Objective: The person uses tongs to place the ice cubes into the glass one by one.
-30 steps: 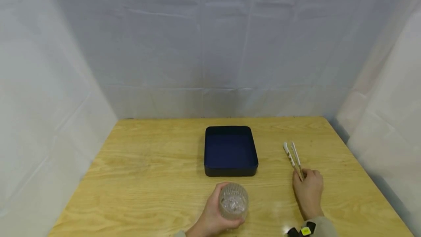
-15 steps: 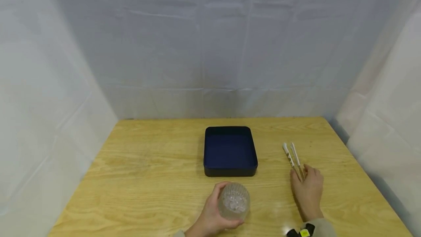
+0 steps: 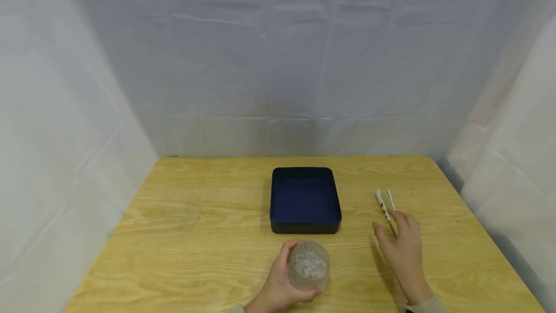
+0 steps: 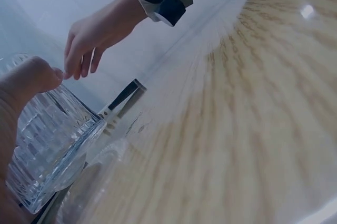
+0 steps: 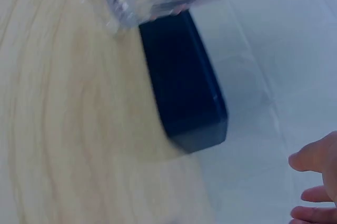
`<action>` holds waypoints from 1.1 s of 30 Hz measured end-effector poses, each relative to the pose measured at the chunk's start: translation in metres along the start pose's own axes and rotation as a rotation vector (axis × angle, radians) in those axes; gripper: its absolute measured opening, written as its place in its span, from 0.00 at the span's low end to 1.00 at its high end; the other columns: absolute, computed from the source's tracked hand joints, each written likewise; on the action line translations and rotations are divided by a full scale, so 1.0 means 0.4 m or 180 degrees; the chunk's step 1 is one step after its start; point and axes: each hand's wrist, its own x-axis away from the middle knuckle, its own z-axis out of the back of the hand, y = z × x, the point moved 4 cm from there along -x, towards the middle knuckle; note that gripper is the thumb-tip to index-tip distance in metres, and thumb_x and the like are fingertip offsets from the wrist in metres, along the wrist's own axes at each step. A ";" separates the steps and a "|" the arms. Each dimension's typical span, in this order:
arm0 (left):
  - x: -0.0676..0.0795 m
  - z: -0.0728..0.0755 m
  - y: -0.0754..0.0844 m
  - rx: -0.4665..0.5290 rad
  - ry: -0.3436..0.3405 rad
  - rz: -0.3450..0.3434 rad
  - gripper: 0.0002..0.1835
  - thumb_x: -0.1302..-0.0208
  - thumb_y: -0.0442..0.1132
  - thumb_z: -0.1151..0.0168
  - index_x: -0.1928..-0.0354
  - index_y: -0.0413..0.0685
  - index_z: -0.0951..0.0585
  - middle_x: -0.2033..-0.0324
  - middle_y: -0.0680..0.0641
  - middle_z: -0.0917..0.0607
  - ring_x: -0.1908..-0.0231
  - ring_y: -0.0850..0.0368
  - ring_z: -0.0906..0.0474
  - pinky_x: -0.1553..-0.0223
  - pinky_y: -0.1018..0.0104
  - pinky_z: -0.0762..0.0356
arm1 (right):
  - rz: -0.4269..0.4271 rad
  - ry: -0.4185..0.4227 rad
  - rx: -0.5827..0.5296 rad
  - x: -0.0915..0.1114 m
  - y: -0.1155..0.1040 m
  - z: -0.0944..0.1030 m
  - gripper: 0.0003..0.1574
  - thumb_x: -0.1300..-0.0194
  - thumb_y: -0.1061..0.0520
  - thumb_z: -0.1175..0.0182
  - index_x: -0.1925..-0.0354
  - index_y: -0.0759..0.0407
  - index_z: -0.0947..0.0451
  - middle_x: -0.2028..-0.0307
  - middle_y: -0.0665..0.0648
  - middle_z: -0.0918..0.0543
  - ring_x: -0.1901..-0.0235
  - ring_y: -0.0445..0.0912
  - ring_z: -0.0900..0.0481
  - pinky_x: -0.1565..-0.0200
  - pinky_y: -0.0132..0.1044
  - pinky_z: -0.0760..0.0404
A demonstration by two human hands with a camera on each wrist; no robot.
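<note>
My left hand [image 3: 280, 279] grips a clear ribbed glass [image 3: 309, 265] near the table's front, its thumb and fingers around the side. Clear lumps that look like ice show inside the glass. My right hand [image 3: 405, 252] is raised a little over the table on the right, thumb spread from the fingers, holding nothing. Below it lies a pair of tongs [image 3: 382, 204] with white patterned arms, partly hidden by the hand. In the right wrist view, the hand [image 5: 321, 182] has nothing between thumb and fingers.
A dark blue square tray [image 3: 306, 202] sits mid-table, just beyond the glass. The wooden table [image 3: 182, 235] has pale sheeting [image 3: 217, 71] hung behind it and on both sides.
My right hand has let go of the tongs and lifted off them, its thumb spreading away; the tongs stay on the table. My left hand and the glass have barely moved.
</note>
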 end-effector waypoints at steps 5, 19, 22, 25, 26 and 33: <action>0.000 0.004 0.003 0.0037 0.0002 0.0073 0.50 0.60 0.43 0.15 0.35 0.55 0.35 0.40 0.53 0.26 0.41 0.52 0.27 0.40 0.57 0.27 | 0.0129 -0.0107 -0.0060 -0.003 -0.034 0.011 0.29 0.52 0.69 0.26 0.51 0.73 0.24 0.56 0.69 0.23 0.52 0.64 0.28 0.55 0.56 0.28; -0.002 0.005 0.000 0.0173 0.0048 0.0194 0.48 0.59 0.41 0.16 0.35 0.54 0.35 0.40 0.50 0.25 0.41 0.48 0.27 0.41 0.58 0.27 | 0.0162 -0.0229 -0.0123 -0.009 -0.113 0.056 0.31 0.53 0.69 0.25 0.49 0.71 0.22 0.53 0.65 0.21 0.51 0.59 0.26 0.52 0.48 0.29; -0.002 0.005 -0.001 0.0201 0.0073 0.0213 0.48 0.59 0.40 0.16 0.36 0.54 0.35 0.40 0.51 0.25 0.42 0.49 0.26 0.40 0.58 0.27 | 0.0176 -0.0248 -0.0102 -0.006 -0.129 0.069 0.32 0.53 0.68 0.25 0.48 0.69 0.22 0.53 0.64 0.21 0.50 0.58 0.27 0.52 0.51 0.29; -0.002 0.005 -0.001 0.0229 0.0103 0.0251 0.48 0.60 0.39 0.16 0.36 0.54 0.35 0.41 0.51 0.24 0.42 0.50 0.26 0.40 0.58 0.28 | 0.0244 -0.0259 -0.0070 -0.003 -0.144 0.081 0.33 0.54 0.68 0.25 0.48 0.68 0.22 0.52 0.63 0.22 0.50 0.57 0.27 0.52 0.47 0.30; -0.001 0.005 0.000 0.0244 0.0107 0.0269 0.49 0.60 0.39 0.16 0.35 0.54 0.35 0.41 0.50 0.24 0.42 0.50 0.26 0.40 0.58 0.28 | 0.0279 -0.0255 -0.0075 -0.003 -0.148 0.084 0.33 0.54 0.68 0.25 0.48 0.68 0.22 0.52 0.62 0.22 0.50 0.56 0.27 0.51 0.43 0.30; 0.002 0.014 0.007 0.0259 0.0063 0.0376 0.51 0.57 0.41 0.17 0.32 0.47 0.38 0.40 0.49 0.24 0.40 0.49 0.27 0.38 0.61 0.31 | 0.0479 -0.0209 -0.0131 -0.002 -0.166 0.097 0.35 0.57 0.69 0.24 0.48 0.69 0.22 0.52 0.62 0.21 0.51 0.55 0.27 0.45 0.20 0.40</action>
